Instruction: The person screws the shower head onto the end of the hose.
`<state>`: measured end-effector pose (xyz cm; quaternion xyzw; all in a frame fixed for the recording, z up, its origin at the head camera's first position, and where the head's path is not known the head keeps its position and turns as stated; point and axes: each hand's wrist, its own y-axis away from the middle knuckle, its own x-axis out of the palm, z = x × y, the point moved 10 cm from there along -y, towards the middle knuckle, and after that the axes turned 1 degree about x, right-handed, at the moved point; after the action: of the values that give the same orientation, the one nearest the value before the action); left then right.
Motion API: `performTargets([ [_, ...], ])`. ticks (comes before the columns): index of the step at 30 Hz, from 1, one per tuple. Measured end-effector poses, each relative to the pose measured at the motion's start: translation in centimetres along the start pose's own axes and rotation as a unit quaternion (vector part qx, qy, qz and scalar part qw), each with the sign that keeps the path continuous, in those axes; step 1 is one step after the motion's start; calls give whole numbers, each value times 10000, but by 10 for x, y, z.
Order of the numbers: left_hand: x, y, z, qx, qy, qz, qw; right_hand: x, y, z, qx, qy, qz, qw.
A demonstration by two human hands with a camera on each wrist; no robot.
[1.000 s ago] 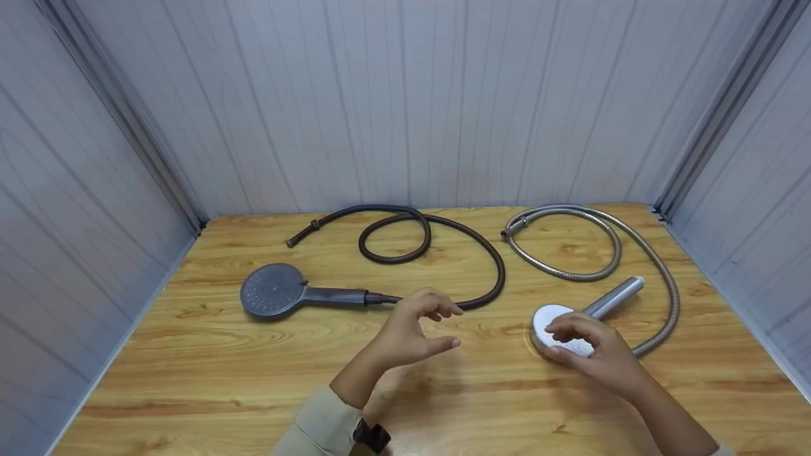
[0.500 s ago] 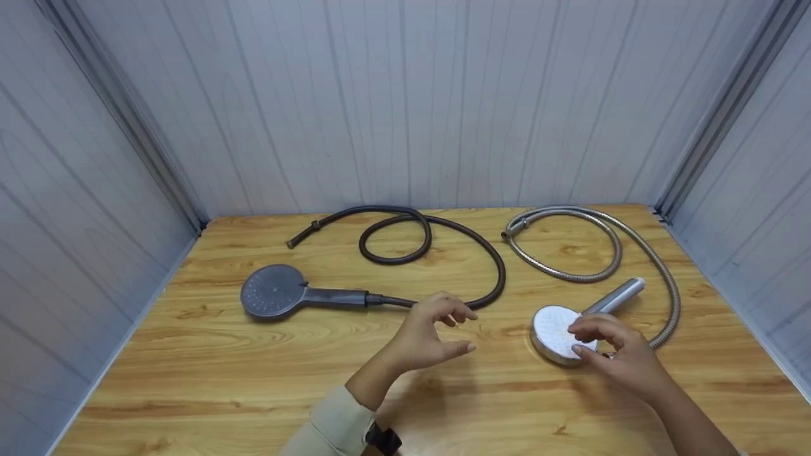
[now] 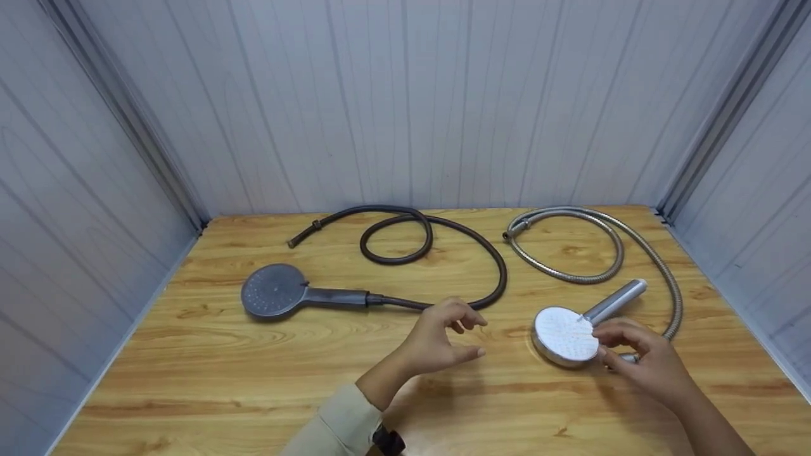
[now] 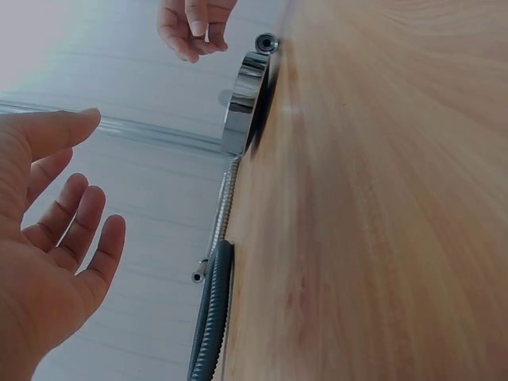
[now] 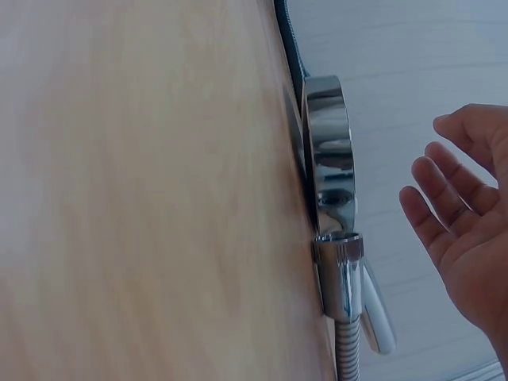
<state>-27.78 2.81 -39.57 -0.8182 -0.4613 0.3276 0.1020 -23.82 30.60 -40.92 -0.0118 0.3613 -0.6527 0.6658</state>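
My left hand (image 3: 440,342) hovers over the middle of the table, fingers loosely bent and holding nothing, just in front of a black shower hose (image 3: 500,266). My right hand (image 3: 656,364) hangs in the air at the right of a chrome shower head (image 3: 564,335), its fingers relaxed. The right wrist view shows the palm (image 5: 484,262) apart from the metal. Beneath that hand lies the end connector (image 5: 340,278) of a silver shower hose (image 3: 675,291), partly hidden in the head view. The chrome head lies spray face up, its handle pointing to the back right.
To the left a dark grey shower head (image 3: 272,291) lies face up, joined to the black hose. Both hoses loop toward the back of the wooden table (image 3: 253,392). White panel walls (image 3: 437,107) enclose the back and both sides.
My right hand has moved right, off the chrome shower head's face to above the silver hose's connector. My left hand has drifted slightly right. The shower heads and hoses stay put.
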Motion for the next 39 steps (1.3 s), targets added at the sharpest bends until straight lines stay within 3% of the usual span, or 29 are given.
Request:
performTargets([
  [9,7,-3,0,100,-181,85,9997,-15,4,-6,64,134,-74,9999],
  [18,16,-7,5,-64,-78,159,9998,-28,7,-14,261,155,-248,9992],
  [25,21,-9,4,97,-228,129,9996,-37,10,-17,352,258,-368,9984],
  [39,34,-16,3,-25,-321,315,9990,-44,15,-27,498,321,-313,9978],
])
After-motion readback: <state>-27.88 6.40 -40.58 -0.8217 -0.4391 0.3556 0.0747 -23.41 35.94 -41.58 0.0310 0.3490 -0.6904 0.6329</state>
